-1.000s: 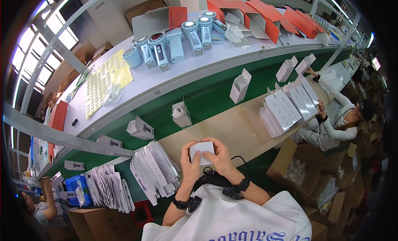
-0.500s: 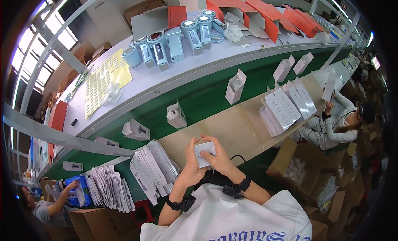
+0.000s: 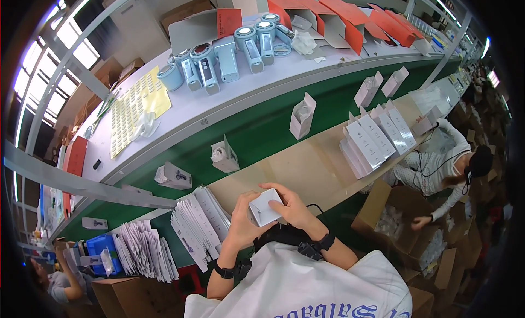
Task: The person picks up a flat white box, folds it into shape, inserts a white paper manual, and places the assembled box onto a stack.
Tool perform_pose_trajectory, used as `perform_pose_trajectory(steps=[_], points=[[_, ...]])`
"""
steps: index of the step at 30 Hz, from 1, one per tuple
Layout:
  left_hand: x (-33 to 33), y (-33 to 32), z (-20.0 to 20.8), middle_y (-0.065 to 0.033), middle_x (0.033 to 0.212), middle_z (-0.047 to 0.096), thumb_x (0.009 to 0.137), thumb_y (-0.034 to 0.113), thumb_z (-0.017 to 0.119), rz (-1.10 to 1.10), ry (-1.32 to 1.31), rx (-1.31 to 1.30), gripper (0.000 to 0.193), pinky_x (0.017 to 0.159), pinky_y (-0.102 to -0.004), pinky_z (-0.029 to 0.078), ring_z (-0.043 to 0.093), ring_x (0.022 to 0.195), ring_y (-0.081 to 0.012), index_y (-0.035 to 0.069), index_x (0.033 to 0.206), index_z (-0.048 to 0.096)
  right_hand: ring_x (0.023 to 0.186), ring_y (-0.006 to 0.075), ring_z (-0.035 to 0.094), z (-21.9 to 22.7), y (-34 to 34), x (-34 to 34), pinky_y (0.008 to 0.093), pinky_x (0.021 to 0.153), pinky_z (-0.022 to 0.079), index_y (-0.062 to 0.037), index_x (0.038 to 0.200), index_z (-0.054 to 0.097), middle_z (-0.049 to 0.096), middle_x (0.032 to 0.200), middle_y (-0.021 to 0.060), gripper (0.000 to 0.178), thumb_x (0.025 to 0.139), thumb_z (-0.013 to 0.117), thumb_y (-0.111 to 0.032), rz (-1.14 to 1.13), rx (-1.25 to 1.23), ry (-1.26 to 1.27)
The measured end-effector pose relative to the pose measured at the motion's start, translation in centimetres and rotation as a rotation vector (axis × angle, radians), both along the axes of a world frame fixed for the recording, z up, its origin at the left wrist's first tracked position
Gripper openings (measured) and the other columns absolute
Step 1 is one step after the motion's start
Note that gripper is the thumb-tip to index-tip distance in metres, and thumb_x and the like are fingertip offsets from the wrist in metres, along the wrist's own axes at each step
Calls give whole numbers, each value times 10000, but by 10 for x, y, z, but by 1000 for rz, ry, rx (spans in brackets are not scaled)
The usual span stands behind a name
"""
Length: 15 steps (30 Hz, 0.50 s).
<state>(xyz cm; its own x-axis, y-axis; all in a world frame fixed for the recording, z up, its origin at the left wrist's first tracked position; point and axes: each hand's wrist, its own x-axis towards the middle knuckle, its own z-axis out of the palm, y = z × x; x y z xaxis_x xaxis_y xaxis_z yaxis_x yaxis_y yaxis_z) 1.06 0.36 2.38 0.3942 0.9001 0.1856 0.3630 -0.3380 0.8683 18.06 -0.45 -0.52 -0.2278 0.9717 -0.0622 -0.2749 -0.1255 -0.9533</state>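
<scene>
Close to my body, I hold a small white cardboard box [image 3: 264, 208] between both hands, one end of it facing up. My left hand [image 3: 242, 219] is wrapped round its left side. My right hand [image 3: 294, 209] grips the right side, with the thumb lying on the upper face. To the left of my hands lies a stack of flattened white cartons [image 3: 191, 230]. Ahead on the green belt stand an open white box [image 3: 225, 157] with clear wrapping inside and another open box [image 3: 302, 119] farther right.
Several closed white boxes [image 3: 373, 137] stand in rows on the brown worktop [image 3: 284, 173]. Light-blue handheld devices [image 3: 205, 69] and orange cartons [image 3: 342, 22] occupy the raised white shelf. Co-workers sit at right [image 3: 454, 165] and far left [image 3: 60, 282]. Large cardboard boxes [image 3: 377, 206] stand at right.
The small box has turned in my hands, and my left hand has shifted left. Boxes on the belt have moved slightly left. The right co-worker now reaches down toward a carton.
</scene>
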Motion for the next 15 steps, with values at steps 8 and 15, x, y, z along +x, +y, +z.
perform_pose_trajectory(steps=[8, 15], points=[[-4, 2, 3, -137, 1179, 539, 545, 57, 861, 42, 5, 77, 779, 902, -410, 467, 552, 1060, -328, 48, 1231, 491, 1009, 142, 561, -4, 1, -3, 285, 914, 436, -8, 1311, 461, 570, 1169, 72, 416, 933, 522, -170, -140, -35, 151], [5, -11, -10, -153, 1233, 516, 585, 141, 852, -112, 166, 381, 818, 1025, -496, 317, 486, 1145, -346, -5, 1280, 446, 1045, 187, 568, -18, 5, 27, 305, 909, 447, 1, 1246, 526, 586, 1172, 80, 458, 893, 582, -284, 79, -710, 307]])
